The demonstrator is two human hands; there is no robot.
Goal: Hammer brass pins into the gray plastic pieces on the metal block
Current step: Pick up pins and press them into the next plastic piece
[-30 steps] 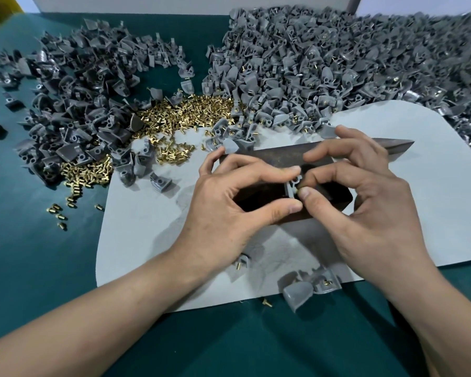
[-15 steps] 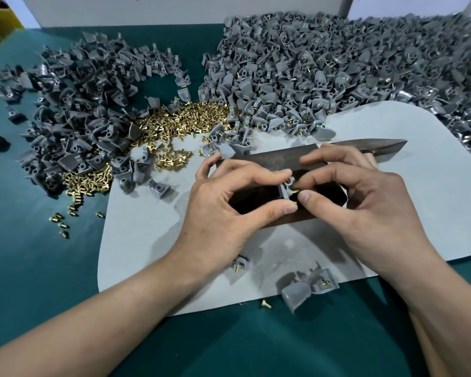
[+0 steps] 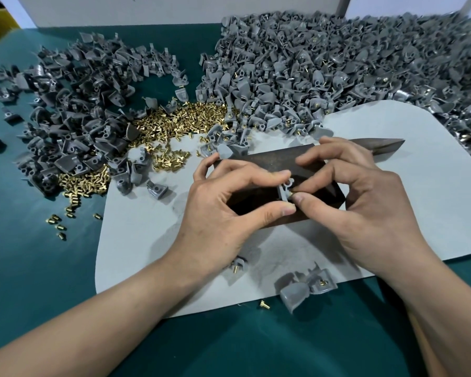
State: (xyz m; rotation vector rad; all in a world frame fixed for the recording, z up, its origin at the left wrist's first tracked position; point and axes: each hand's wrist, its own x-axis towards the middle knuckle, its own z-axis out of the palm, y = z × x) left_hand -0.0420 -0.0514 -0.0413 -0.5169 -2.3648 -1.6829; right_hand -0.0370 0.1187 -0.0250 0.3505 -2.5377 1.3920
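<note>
Pinching a small gray plastic piece point(image 3: 284, 189) between thumb and forefinger, the left hand point(image 3: 229, 213) holds it over the dark metal block point(image 3: 267, 162). The right hand point(image 3: 365, 205) meets it from the other side, thumb and forefinger nipping a brass pin point(image 3: 292, 194) against the piece; its other fingers curl above the block. The block lies on a pale gray mat point(image 3: 136, 240) spread over the green bench point(image 3: 25, 262). Near the mat's front edge lie two gray pieces with pins fitted point(image 3: 307, 284) and one loose pin point(image 3: 264, 304). Beyond the block sits a heap of brass pins point(image 3: 180, 121), between a pile of bare gray pieces point(image 3: 74, 112) on the left and a larger pile point(image 3: 324, 63) on the right.
</note>
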